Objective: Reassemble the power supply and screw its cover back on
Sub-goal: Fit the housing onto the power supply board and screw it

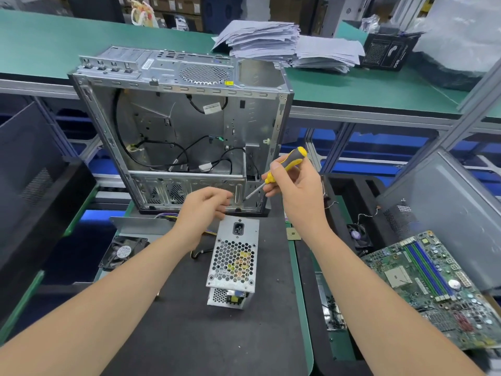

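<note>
Your right hand [294, 185] grips the screwdriver [288, 160]; on your left hand [204, 206] the fingers curl, whether holding anything I can't tell. The power supply [234, 256] stands just in front of the case [173, 118]: stiff, likely weighty, so grab its flat sides.

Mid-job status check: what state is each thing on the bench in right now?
power supply: on end on the mat, untouched, insides showing at near end
screwdriver: gripped in right hand, tip aimed toward left hand
left hand: fingers curled, contents unclear
computer case: upright, side open
motherboard: lying outside the case, right
fan: loose on left
</note>
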